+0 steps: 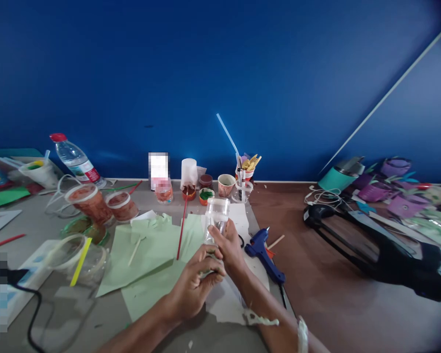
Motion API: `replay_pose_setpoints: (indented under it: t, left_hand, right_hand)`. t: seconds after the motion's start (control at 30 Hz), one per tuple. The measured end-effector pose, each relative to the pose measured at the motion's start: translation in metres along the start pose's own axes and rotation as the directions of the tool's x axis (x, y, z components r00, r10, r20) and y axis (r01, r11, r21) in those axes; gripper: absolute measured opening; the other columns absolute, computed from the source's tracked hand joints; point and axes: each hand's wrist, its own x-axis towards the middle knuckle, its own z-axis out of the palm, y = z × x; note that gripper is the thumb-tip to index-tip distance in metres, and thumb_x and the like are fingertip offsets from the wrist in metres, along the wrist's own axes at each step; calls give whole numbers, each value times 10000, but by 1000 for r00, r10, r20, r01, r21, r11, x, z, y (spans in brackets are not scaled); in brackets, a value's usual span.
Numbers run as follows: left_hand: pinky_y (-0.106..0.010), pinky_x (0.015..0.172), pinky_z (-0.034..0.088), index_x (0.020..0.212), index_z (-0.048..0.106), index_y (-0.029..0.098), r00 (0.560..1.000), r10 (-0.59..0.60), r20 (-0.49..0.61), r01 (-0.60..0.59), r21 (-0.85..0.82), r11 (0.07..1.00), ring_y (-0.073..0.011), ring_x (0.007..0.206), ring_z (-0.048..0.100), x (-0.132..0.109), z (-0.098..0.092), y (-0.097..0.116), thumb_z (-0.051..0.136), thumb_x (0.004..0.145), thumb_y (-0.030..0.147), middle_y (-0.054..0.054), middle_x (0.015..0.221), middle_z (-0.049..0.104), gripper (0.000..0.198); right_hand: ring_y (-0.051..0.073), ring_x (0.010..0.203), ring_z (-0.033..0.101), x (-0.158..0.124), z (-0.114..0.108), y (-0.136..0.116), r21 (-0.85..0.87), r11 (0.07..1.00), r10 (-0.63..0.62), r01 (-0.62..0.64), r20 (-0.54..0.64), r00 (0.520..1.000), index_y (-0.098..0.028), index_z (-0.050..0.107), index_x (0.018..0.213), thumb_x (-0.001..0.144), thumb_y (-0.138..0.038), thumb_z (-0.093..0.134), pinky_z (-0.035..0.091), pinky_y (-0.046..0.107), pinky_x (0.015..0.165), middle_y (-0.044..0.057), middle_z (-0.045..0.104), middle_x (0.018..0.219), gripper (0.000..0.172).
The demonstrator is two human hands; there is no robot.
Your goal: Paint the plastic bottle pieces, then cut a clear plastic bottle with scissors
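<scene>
In front of me my right hand (230, 242) is wrapped round a transparent plastic cup (218, 211), its thumb lying along the side. The cup stands roughly upright in the grip, and its lower part is hidden by fingers. My left hand (202, 279) is closed just below, fingers curled and thumb bent in against them, close to the right hand. What those left fingers pinch, if anything, does not show. Beneath both hands lie white paper (228, 304) and pale green sheets (147, 245). A blue glue gun (264, 255) rests right of the hands.
Several small cups, one a paper cup (227, 185), line the blue wall. Reddish-brown tubs (90, 202) and a water bottle (77, 162) stand left. A thin red stick (182, 228) leans from a small pot. On the right lie a black-framed device (375, 255) and purple cups (407, 206).
</scene>
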Motion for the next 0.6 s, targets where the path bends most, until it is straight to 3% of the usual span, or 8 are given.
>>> replay_pose_setpoints:
  t: [0.1, 0.17, 0.27, 0.4, 0.5, 0.6]
  left_hand:
    - [-330, 781, 483, 746, 722, 209, 1000, 24, -17, -23, 33, 999, -236, 922, 573, -1, 2, -2, 611, 837, 255, -133, 946, 575, 151]
    - [-298, 665, 481, 772, 719, 201, 1000, -20, 19, 21, -43, 999, -182, 727, 576, -3, 4, -3, 598, 851, 279, -101, 847, 577, 164]
    - [-279, 567, 455, 983, 697, 202, 987, -117, 107, 134, -169, 976, -125, 536, 535, -6, 7, -7, 538, 892, 333, -56, 755, 586, 225]
    - [-336, 728, 484, 1150, 628, 200, 978, -125, 165, 154, -176, 972, -151, 672, 592, -8, 11, -12, 507, 906, 350, -76, 882, 609, 311]
    - [-296, 671, 472, 1197, 540, 215, 964, -222, 145, 254, -264, 931, -150, 714, 564, -8, 15, -15, 642, 808, 304, -37, 845, 568, 412]
    - [-266, 635, 445, 1029, 510, 206, 960, -269, 77, 280, -259, 924, -133, 682, 520, -9, 19, -17, 703, 713, 235, 7, 760, 529, 372]
  right_hand:
    - [117, 594, 452, 1, 0, -2, 3, 1000, 15, -15, -18, 1000, -192, 521, 841, 715, -345, 662, 419, 252, 565, -46, 510, 685, 243]
    - [127, 607, 470, 2, 0, -3, 7, 1000, 24, -24, -22, 999, -194, 528, 865, 705, -344, 663, 424, 261, 572, -42, 525, 694, 258]
    - [143, 636, 497, 3, -1, -3, 31, 999, 42, -41, -11, 999, -197, 537, 892, 692, -349, 663, 438, 273, 588, -29, 551, 718, 282]
    - [150, 660, 508, 5, -2, -1, 17, 997, 82, -81, -25, 996, -191, 543, 875, 678, -355, 671, 449, 282, 618, -17, 554, 737, 286]
    - [136, 631, 495, 6, -1, 0, 24, 994, 109, -109, -36, 993, -184, 538, 899, 684, -363, 677, 438, 277, 611, -27, 545, 725, 312]
    - [134, 631, 505, 5, 0, -1, 35, 993, 112, -111, -23, 993, -182, 537, 919, 699, -347, 664, 436, 273, 615, -29, 558, 737, 303]
